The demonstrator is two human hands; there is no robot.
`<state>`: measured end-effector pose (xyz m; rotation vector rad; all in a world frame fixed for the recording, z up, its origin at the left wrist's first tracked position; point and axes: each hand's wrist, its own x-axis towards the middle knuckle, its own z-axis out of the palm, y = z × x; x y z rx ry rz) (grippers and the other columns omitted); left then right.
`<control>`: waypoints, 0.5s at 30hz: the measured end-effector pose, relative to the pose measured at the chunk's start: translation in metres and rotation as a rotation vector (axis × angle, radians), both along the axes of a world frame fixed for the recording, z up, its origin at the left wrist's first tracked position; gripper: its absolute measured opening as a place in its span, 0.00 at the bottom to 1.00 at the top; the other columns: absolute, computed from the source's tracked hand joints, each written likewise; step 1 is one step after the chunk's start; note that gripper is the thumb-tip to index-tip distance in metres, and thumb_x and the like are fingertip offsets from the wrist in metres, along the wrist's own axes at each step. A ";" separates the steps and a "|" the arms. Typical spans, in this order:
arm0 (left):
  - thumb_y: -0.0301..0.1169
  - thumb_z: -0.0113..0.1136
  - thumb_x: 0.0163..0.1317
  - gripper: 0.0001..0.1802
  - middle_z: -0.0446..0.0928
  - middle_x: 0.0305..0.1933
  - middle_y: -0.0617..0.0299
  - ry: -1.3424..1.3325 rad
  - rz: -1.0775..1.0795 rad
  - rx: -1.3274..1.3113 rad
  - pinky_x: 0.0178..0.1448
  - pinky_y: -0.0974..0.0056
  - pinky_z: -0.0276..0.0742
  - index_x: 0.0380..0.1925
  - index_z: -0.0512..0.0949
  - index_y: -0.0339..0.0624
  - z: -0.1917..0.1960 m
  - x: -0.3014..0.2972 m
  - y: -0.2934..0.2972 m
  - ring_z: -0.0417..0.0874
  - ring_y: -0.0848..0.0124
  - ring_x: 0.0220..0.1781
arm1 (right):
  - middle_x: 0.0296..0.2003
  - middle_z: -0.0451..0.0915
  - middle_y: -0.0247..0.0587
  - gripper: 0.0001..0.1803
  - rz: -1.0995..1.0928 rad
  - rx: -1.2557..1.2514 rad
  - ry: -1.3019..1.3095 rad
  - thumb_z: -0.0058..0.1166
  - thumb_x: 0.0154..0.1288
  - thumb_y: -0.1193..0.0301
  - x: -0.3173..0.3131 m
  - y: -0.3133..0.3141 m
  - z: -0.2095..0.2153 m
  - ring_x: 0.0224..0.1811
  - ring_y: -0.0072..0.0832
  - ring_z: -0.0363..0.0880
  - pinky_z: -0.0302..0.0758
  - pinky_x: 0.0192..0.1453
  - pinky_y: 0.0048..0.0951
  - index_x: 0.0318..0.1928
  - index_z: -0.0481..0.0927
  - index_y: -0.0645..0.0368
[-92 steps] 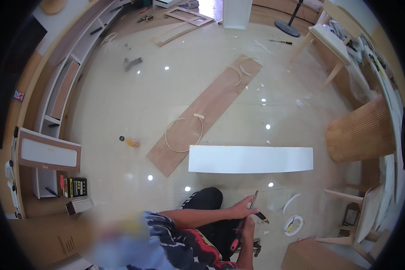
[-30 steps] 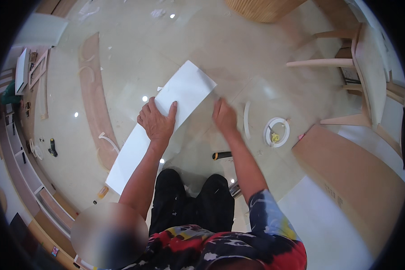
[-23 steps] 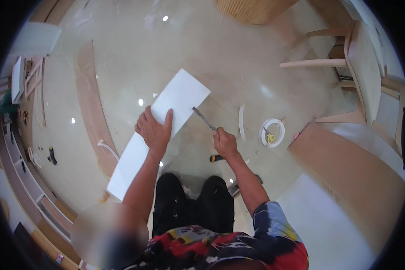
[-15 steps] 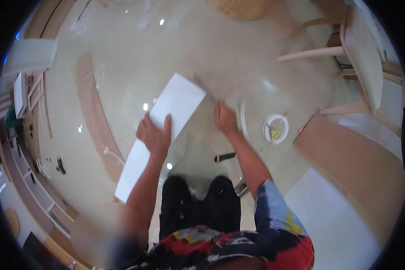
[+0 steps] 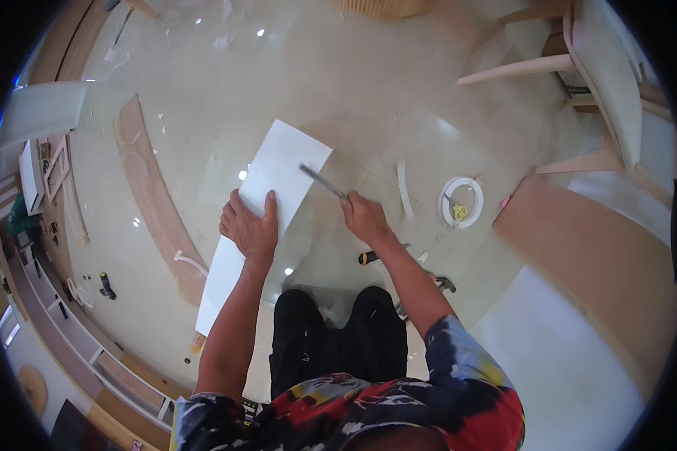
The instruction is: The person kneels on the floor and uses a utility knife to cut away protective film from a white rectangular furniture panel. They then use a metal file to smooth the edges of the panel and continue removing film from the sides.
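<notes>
A long white board slants across the middle, from near my left forearm up to the far right. My left hand grips it partway along, thumb stretched over the face and fingers at its left edge. My right hand is closed around the near end of a narrow grey metal file. The file's far end overlaps the board near its right long edge; whether it touches cannot be told. Below my right hand, a black and orange handled tool lies on the floor, partly behind my forearm.
A white ring-shaped roll with yellow-handled scissors lies right, beside a curved white strip. A hammer rests by my right forearm. Left is a long brown panel; right are a cardboard box and wooden chair.
My right hand has moved slightly left and toward me. The file, blurred beyond the board's corner before, now crosses the right long edge. The left hand keeps its hold.
</notes>
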<state>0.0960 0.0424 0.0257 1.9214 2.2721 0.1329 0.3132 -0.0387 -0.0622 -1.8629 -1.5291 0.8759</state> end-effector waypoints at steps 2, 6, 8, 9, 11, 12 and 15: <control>0.58 0.64 0.58 0.42 0.73 0.55 0.46 -0.016 -0.010 0.015 0.69 0.46 0.57 0.62 0.68 0.38 -0.004 0.008 0.016 0.71 0.49 0.60 | 0.22 0.78 0.53 0.16 -0.137 0.127 -0.039 0.51 0.74 0.61 0.009 0.062 0.003 0.25 0.55 0.79 0.75 0.29 0.52 0.34 0.72 0.61; 0.57 0.64 0.58 0.42 0.73 0.55 0.45 0.014 -0.014 -0.002 0.69 0.45 0.56 0.62 0.68 0.37 -0.008 -0.003 0.009 0.71 0.49 0.60 | 0.22 0.79 0.54 0.16 -0.151 0.093 -0.066 0.49 0.75 0.61 0.019 0.054 0.015 0.25 0.56 0.79 0.75 0.28 0.52 0.34 0.73 0.61; 0.58 0.64 0.58 0.42 0.72 0.56 0.45 0.004 -0.015 0.035 0.70 0.45 0.55 0.62 0.68 0.37 -0.012 -0.005 0.006 0.70 0.49 0.60 | 0.23 0.79 0.56 0.17 -0.073 0.020 -0.042 0.47 0.76 0.60 0.010 0.008 0.018 0.25 0.57 0.79 0.76 0.29 0.53 0.35 0.74 0.61; 0.58 0.64 0.57 0.42 0.72 0.56 0.45 0.009 -0.001 0.000 0.70 0.45 0.55 0.62 0.68 0.37 -0.007 -0.006 -0.003 0.70 0.48 0.60 | 0.24 0.79 0.56 0.17 -0.052 -0.032 -0.025 0.46 0.76 0.59 0.003 -0.008 0.020 0.26 0.57 0.79 0.76 0.30 0.53 0.35 0.74 0.61; 0.58 0.64 0.57 0.43 0.72 0.55 0.46 -0.010 0.005 -0.004 0.69 0.46 0.56 0.62 0.68 0.38 -0.005 0.002 0.008 0.70 0.48 0.61 | 0.24 0.79 0.56 0.17 -0.072 -0.024 -0.049 0.46 0.76 0.59 0.003 0.010 0.023 0.26 0.57 0.79 0.76 0.30 0.54 0.36 0.74 0.61; 0.58 0.64 0.57 0.43 0.72 0.55 0.46 -0.018 -0.001 0.001 0.70 0.46 0.56 0.62 0.68 0.39 -0.005 0.004 0.013 0.70 0.48 0.61 | 0.24 0.79 0.55 0.17 -0.103 0.003 -0.078 0.46 0.76 0.59 0.006 0.046 0.031 0.26 0.57 0.79 0.76 0.31 0.55 0.36 0.73 0.61; 0.59 0.62 0.58 0.42 0.72 0.55 0.45 -0.020 -0.005 -0.020 0.70 0.45 0.56 0.63 0.68 0.39 -0.001 0.005 0.006 0.70 0.48 0.61 | 0.24 0.80 0.55 0.17 -0.148 -0.012 -0.141 0.47 0.76 0.59 0.020 0.064 0.035 0.26 0.56 0.80 0.76 0.31 0.55 0.35 0.73 0.60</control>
